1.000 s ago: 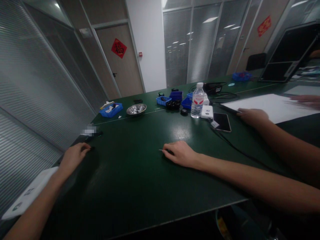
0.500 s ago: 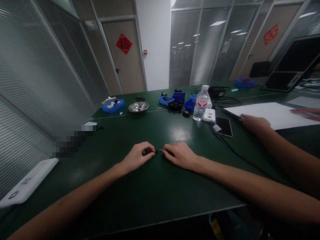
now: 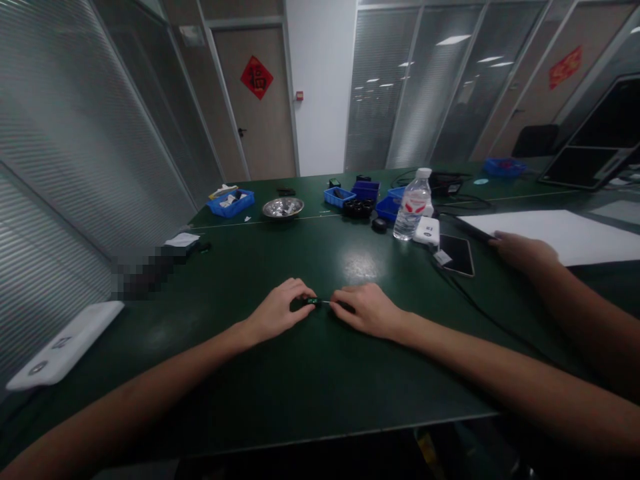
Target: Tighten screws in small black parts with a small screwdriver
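Note:
Both my hands rest on the dark green table (image 3: 320,373), close together near its middle. My left hand (image 3: 281,309) is curled, its fingertips pinching a small dark part (image 3: 312,301) with a green glint. My right hand (image 3: 366,308) is closed round a thin dark tool (image 3: 334,304) whose slim tip meets that small part. The rest of the tool is hidden inside my fist.
Another person's hand (image 3: 525,252) lies at the right beside a phone (image 3: 458,254) and a white sheet (image 3: 555,235). Farther back stand a water bottle (image 3: 412,205), blue bins (image 3: 231,203), a metal bowl (image 3: 283,208). A white device (image 3: 63,344) lies at left.
My left hand came from the table's left edge to the middle carrying the small part, which now meets the tool tip. My right hand barely moved.

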The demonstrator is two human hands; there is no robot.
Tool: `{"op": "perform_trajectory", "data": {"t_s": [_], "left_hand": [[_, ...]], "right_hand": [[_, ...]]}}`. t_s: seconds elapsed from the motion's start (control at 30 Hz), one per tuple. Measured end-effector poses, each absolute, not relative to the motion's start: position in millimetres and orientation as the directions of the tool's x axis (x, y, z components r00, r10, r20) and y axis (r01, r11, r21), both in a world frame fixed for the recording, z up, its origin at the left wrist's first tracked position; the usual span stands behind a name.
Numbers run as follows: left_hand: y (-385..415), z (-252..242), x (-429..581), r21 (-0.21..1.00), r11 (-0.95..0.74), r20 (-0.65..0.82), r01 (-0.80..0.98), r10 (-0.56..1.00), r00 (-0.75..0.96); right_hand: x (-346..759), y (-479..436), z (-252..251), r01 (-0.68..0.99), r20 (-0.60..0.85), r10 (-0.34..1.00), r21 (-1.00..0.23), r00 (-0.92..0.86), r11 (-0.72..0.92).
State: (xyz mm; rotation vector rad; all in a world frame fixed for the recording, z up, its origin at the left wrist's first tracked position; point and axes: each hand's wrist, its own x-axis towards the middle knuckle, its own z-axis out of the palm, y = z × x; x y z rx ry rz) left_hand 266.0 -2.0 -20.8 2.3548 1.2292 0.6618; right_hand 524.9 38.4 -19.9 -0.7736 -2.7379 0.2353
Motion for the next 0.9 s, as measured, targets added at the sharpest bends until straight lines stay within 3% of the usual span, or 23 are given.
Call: {"op": "perform_trajectory", "data": {"t_s": [0.17, 0.9], "left_hand": [[-4.8, -19.1, 266.1, 0.521, -0.565, 0.224, 0.641, 0.814, 0.536], [-7.5, -16.6, 266.7, 0.538, -0.597, 0.232, 0.595, 0.784, 0.576]], "right_hand": [[524.9, 38.5, -22.5, 0.488, 0.207, 0.520, -0.186, -0.829, 0.853], [525.6, 36.0, -16.0, 0.479, 0.195, 0.516, -0.207, -0.834, 0.853]]}}
